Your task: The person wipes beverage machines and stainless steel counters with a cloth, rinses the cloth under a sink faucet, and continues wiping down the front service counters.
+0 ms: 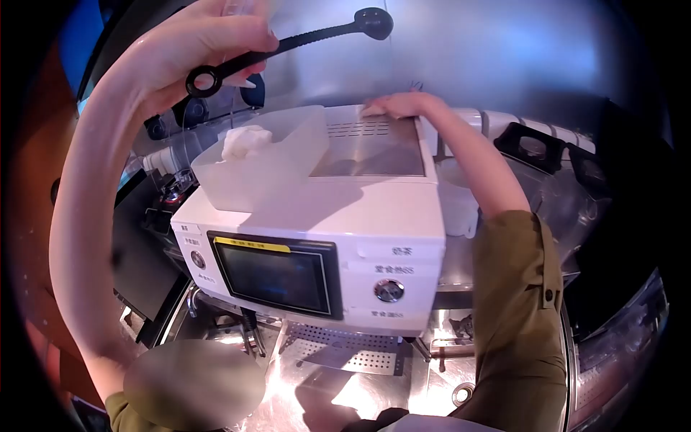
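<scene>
My left hand [209, 43] is raised at the upper left, its fingers closed round the handle of a black spoon [309, 36] whose bowl points right. Something clear is also in that hand, partly out of view. At the back of a white machine [309, 209], my right hand [396, 106] presses a pale cloth [371, 111] to the top, near the metal vented plate [371, 151]. A translucent bin [252, 173] stands on the machine's left side, with a crumpled white cloth [247, 142] in it.
Below the machine are a perforated metal drip tray [342, 349] and a steel counter [288, 396]. A white container [458, 198] stands right of the machine, black-framed holders [533, 147] behind it. A dark panel [147, 252] is at left.
</scene>
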A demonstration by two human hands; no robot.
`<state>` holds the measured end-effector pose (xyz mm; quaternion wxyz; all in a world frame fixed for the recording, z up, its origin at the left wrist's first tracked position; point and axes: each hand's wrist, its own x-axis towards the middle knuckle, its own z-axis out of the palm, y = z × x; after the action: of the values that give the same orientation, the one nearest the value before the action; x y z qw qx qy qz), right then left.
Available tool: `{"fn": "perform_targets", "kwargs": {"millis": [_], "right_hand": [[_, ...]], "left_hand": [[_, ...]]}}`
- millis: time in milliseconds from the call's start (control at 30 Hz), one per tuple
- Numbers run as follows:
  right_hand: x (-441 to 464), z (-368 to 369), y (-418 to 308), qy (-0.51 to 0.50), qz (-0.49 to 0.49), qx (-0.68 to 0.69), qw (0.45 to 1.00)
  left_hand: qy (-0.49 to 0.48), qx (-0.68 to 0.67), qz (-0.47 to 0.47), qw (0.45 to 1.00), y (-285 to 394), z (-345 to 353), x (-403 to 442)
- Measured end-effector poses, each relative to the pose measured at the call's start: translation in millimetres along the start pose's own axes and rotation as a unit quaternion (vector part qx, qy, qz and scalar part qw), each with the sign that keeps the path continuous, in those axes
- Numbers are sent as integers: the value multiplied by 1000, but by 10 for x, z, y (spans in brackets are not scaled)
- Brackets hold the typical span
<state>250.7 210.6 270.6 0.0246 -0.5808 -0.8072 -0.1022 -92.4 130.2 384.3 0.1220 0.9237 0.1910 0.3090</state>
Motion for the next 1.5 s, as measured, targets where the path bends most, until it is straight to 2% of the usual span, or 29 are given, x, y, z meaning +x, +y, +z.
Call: {"fn": "perform_targets", "kwargs": {"millis": [33,100,133,167,233,300,333,400,467,567,633,700,833,867,967,1067,1167,1267,1367,1400,1467,1500], "right_hand": [[112,43,185,-10,25,5,1000],[217,71,246,12,162,61,985],[171,92,256,17,235,83,968],[70,122,261,8,216,96,972],[-224,-16,-12,4,177,124,976],[-612,-203,-538,31,179,180,967],[-790,-220,-766,44,178,208,961],[-1035,-28,-984,167,-35,176,970],[-1315,-20,-1477,269,-81,141,949],[-1764,-311,-1992,172,-121,164,964],[-1994,-191,-2282,349,-227,79,906],[-2353,-39,-2572,322,-283,106,897],[-2885,8,-2779,347,-244,102,900],[-2980,5,-2761,347,-224,101,905],[-3222,-30,-2740,345,-177,93,917],[-3461,-93,-2730,343,-138,81,925],[-3637,-106,-2696,347,-106,67,930],[-3744,-126,-2706,340,-81,68,934],[-3760,-139,-2734,339,-66,67,936],[-3748,-143,-2747,340,-62,68,936],[-3739,-161,-2772,338,-49,71,937],[-3745,-173,-2780,338,-40,71,938]], "left_hand": [[-3,7,-14,1000,-19,-19,-17],[-12,13,-36,999,-25,-48,-48],[-10,24,-16,1000,-69,-71,-51],[44,17,6,999,-110,-47,-93],[46,3,2,999,-17,-34,-135],[-1,-43,-36,998,102,-65,-127],[-26,-73,-15,997,102,-56,-123],[-34,-117,-45,991,124,42,-71],[-52,-168,-88,981,174,219,-41],[-73,-141,-128,979,271,575,21],[-92,-138,-137,977,413,768,-31],[-86,-126,-152,977,435,933,-64],[-73,-142,-193,968,276,1156,-72],[-69,-104,-189,974,260,1198,-38],[-31,-86,-212,973,307,1242,34],[90,-135,-209,964,386,1239,3],[117,-83,-199,970,222,1296,-32],[194,-81,-120,970,186,1427,-194],[178,-77,-129,972,289,1439,-308],[171,-51,-160,971,396,1431,-357],[307,91,-51,946,292,1491,-414],[367,161,6,916,238,1493,-442]]}}
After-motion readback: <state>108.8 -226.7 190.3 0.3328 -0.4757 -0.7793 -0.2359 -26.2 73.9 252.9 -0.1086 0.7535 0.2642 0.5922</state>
